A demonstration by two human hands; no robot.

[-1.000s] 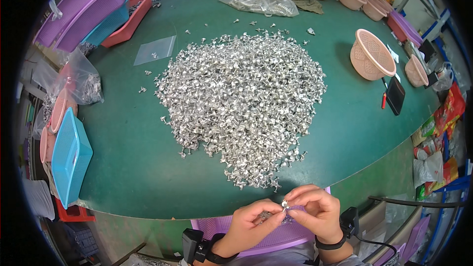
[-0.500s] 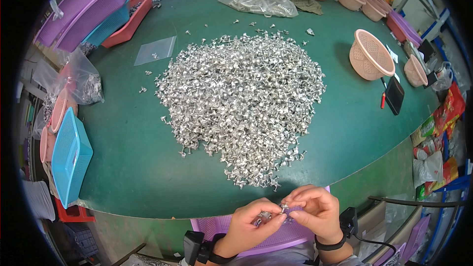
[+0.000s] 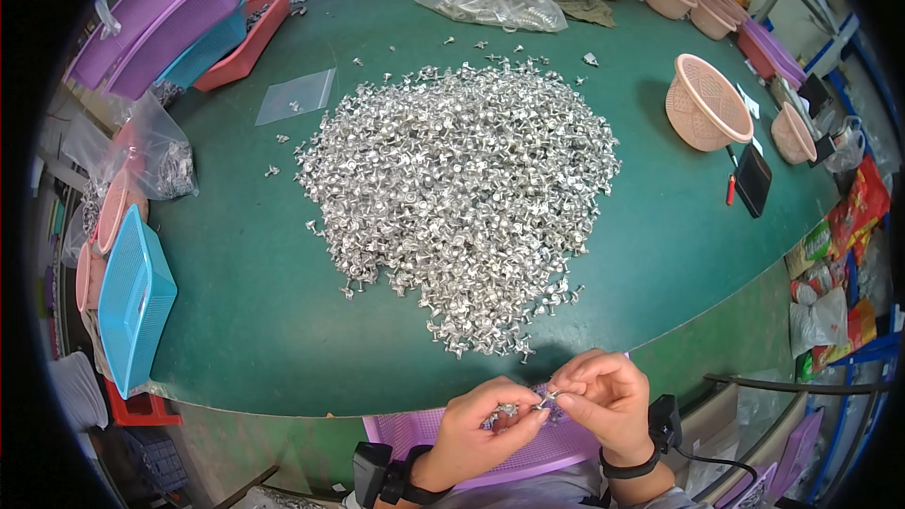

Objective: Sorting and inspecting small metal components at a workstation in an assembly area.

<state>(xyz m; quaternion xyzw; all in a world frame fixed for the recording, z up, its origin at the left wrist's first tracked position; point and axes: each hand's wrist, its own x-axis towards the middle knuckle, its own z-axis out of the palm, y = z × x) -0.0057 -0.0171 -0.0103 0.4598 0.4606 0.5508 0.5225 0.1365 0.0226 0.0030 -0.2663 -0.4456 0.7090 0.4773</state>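
Observation:
A broad pile of small silvery metal parts [image 3: 462,179], each with a round head and short prongs, covers the middle of the green table [image 3: 255,302]. At the near edge, my left hand [image 3: 485,424] is closed, with several of these parts in its curled fingers and one at thumb and fingertip. My right hand [image 3: 603,401] pinches at that same small metal part [image 3: 547,398], so the fingertips of both hands nearly meet. Below both hands is a purple plastic basket [image 3: 429,426], its inside partly hidden by them.
A blue basket [image 3: 137,302] stands at the left edge, near a clear bag of parts [image 3: 165,155]. Purple baskets [image 3: 179,19] are stacked at the far left. A peach basket [image 3: 707,104], a black flat object [image 3: 754,181] and a red-handled tool [image 3: 731,190] are at the right.
My fingertips have shifted slightly, and the metal part between them has turned to lie more crosswise. My right hand has risen a little; the pile looks the same.

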